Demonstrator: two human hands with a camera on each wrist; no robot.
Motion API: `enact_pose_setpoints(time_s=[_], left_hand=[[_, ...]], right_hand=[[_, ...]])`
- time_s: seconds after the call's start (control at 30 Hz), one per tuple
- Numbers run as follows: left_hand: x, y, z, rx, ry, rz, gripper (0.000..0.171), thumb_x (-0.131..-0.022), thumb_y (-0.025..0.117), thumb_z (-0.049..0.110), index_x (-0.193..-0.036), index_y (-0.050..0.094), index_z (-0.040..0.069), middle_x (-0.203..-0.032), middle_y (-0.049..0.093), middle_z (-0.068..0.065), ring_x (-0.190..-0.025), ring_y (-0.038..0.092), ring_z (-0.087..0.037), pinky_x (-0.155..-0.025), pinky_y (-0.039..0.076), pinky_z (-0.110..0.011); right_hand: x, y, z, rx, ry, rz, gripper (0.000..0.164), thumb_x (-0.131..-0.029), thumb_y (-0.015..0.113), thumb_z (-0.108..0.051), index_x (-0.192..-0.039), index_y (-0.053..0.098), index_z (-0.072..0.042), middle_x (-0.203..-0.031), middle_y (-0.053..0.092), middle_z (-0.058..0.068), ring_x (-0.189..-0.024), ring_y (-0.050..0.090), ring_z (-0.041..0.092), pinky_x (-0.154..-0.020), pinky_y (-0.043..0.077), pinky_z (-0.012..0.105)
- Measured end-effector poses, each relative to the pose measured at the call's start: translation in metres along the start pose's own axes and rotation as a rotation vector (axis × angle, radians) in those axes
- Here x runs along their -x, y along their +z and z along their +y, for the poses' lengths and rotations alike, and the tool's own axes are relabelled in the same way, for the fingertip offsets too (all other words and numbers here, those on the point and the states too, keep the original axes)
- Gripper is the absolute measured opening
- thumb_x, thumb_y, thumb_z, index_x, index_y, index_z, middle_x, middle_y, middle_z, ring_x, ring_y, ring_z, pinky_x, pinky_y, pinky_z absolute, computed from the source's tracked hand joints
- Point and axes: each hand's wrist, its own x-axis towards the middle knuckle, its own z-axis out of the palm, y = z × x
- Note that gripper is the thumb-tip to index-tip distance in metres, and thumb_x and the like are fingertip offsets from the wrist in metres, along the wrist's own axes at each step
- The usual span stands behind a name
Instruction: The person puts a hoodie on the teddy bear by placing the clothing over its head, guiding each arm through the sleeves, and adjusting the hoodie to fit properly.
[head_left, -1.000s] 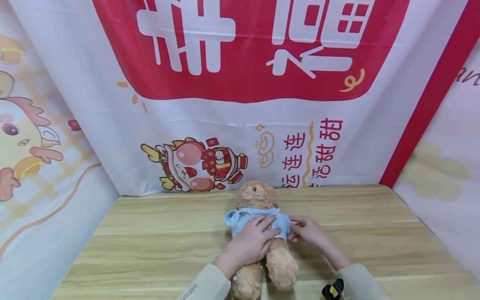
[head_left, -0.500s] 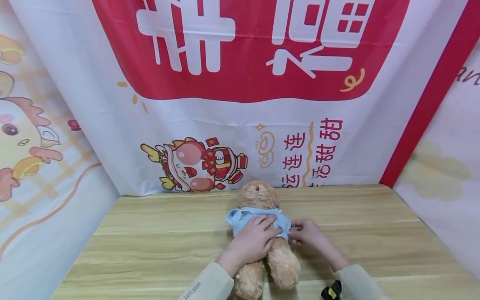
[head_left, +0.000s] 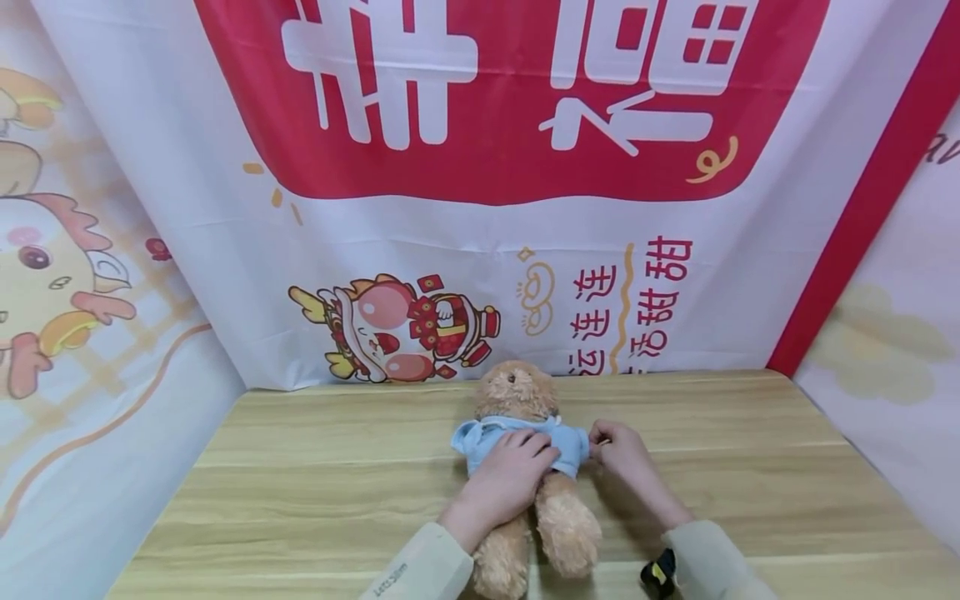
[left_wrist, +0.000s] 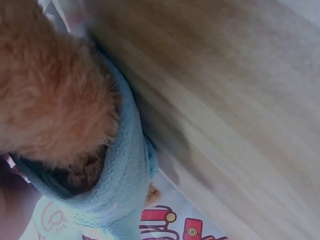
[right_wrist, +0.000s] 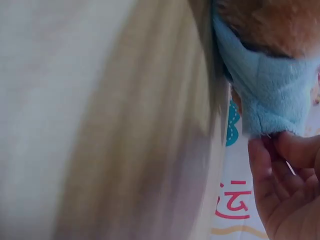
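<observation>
A light brown teddy bear [head_left: 568, 529] lies on its back on the table, its head toward the banner. It wears a blue shirt [head_left: 567, 442]. My left hand [head_left: 507, 475] rests on the front of the shirt with fingers extended. On the bear's right-hand side in the head view, my right hand [head_left: 624, 450] pinches the end of the shirt's sleeve [right_wrist: 275, 115] between thumb and fingers. No bear's paw shows beyond that sleeve end. In the left wrist view, the shirt's hem [left_wrist: 122, 150] hangs loose around the furry lower body [left_wrist: 55, 90].
The wood-grain table [head_left: 322, 483] spreads out on both sides of the bear. A white and red banner [head_left: 495, 183] with printed characters hangs at its back edge. Printed cloths [head_left: 75, 467] close off the sides. A black band with yellow [head_left: 659, 573] sits at my right wrist.
My right hand has moved slightly up and outward, and the sleeve it pinches now sticks out farther from the bear's side. The left hand stays on the shirt. The head view has shifted slightly.
</observation>
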Motion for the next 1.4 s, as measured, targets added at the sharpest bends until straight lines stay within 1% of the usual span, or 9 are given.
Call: enact_pose_setpoints(time_s=[0.3, 0.43, 0.57, 0.73, 0.97, 1.13, 1.2, 1.27, 1.4], left_hand=[[0.000, -0.003, 0.002, -0.005, 0.008, 0.013, 0.023, -0.094, 0.049, 0.013, -0.108, 0.065, 0.021, -0.117, 0.062, 0.004, -0.114, 0.056, -0.015, -0.097, 0.047, -0.032], [-0.001, -0.001, 0.002, 0.010, 0.012, -0.025, 0.027, -0.095, 0.044, 0.013, -0.113, 0.063, 0.021, -0.121, 0.060, 0.004, -0.117, 0.054, -0.015, -0.100, 0.045, -0.032], [0.000, 0.001, 0.002, 0.014, 0.029, -0.034, 0.029, -0.097, 0.038, 0.016, -0.114, 0.061, 0.020, -0.122, 0.060, 0.004, -0.117, 0.054, -0.014, -0.100, 0.044, -0.031], [0.003, 0.003, 0.002, 0.049, 0.030, 0.014, 0.021, -0.099, 0.046, 0.020, -0.112, 0.062, 0.021, -0.119, 0.061, 0.004, -0.115, 0.055, -0.014, -0.098, 0.046, -0.031], [0.005, 0.003, -0.001, 0.151, 0.000, 0.059, 0.024, -0.098, 0.047, 0.025, -0.112, 0.065, 0.020, -0.117, 0.064, 0.003, -0.114, 0.057, -0.015, -0.100, 0.046, -0.032], [0.000, -0.002, -0.003, 0.153, -0.057, 0.035, 0.030, -0.102, 0.040, 0.027, -0.121, 0.063, 0.021, -0.115, 0.066, 0.003, -0.110, 0.060, -0.017, -0.096, 0.048, -0.035], [-0.004, -0.003, -0.003, 0.127, -0.100, 0.002, 0.034, -0.103, 0.037, 0.031, -0.130, 0.057, 0.026, -0.115, 0.065, 0.004, -0.108, 0.059, -0.018, -0.092, 0.048, -0.037], [-0.007, -0.003, -0.003, 0.089, -0.146, -0.033, 0.037, -0.103, 0.036, 0.036, -0.137, 0.050, 0.033, -0.114, 0.064, 0.004, -0.106, 0.058, -0.019, -0.086, 0.048, -0.036], [-0.012, -0.005, 0.000, -0.003, -0.202, -0.073, 0.040, -0.101, 0.037, 0.043, -0.141, 0.044, 0.038, -0.118, 0.062, 0.002, -0.103, 0.056, -0.019, -0.079, 0.046, -0.035]], right_hand=[[-0.015, -0.009, 0.006, -0.067, 0.003, -0.119, 0.005, -0.068, 0.054, 0.008, -0.072, 0.057, 0.007, -0.066, 0.055, 0.005, -0.062, 0.048, 0.013, -0.057, 0.042, 0.024], [-0.022, -0.016, 0.011, -0.140, 0.027, -0.171, 0.003, -0.076, 0.057, 0.007, -0.075, 0.057, 0.009, -0.067, 0.057, 0.002, -0.065, 0.051, 0.011, -0.060, 0.046, 0.024], [-0.029, -0.017, 0.011, -0.115, 0.054, -0.130, 0.007, -0.081, 0.057, 0.004, -0.075, 0.058, 0.008, -0.068, 0.058, 0.003, -0.065, 0.052, 0.012, -0.060, 0.046, 0.024], [-0.030, -0.011, 0.006, -0.027, 0.054, -0.064, 0.011, -0.089, 0.052, -0.001, -0.081, 0.057, 0.004, -0.069, 0.055, 0.008, -0.062, 0.051, 0.017, -0.055, 0.045, 0.027], [-0.012, -0.012, 0.003, -0.255, 0.049, -0.221, 0.012, -0.097, 0.044, -0.004, -0.097, 0.046, 0.009, -0.064, 0.045, 0.000, -0.058, 0.051, 0.010, -0.058, 0.054, 0.028], [0.000, -0.014, -0.001, -0.379, 0.061, -0.275, 0.036, -0.092, 0.056, -0.007, -0.119, 0.044, 0.014, -0.097, 0.059, 0.016, -0.084, 0.058, 0.012, -0.077, 0.056, 0.028], [0.003, -0.012, -0.003, -0.374, 0.039, -0.262, 0.048, -0.087, 0.063, -0.006, -0.126, 0.043, 0.014, -0.114, 0.055, 0.025, -0.093, 0.059, 0.016, -0.080, 0.054, 0.026], [0.005, -0.008, -0.005, -0.328, -0.003, -0.215, 0.052, -0.084, 0.068, -0.006, -0.127, 0.046, 0.013, -0.120, 0.053, 0.030, -0.095, 0.060, 0.017, -0.077, 0.053, 0.023], [0.004, -0.001, -0.007, -0.239, -0.040, -0.041, 0.033, -0.080, 0.073, -0.003, -0.107, 0.062, 0.012, -0.101, 0.067, 0.024, -0.078, 0.062, 0.006, -0.068, 0.052, 0.017]])
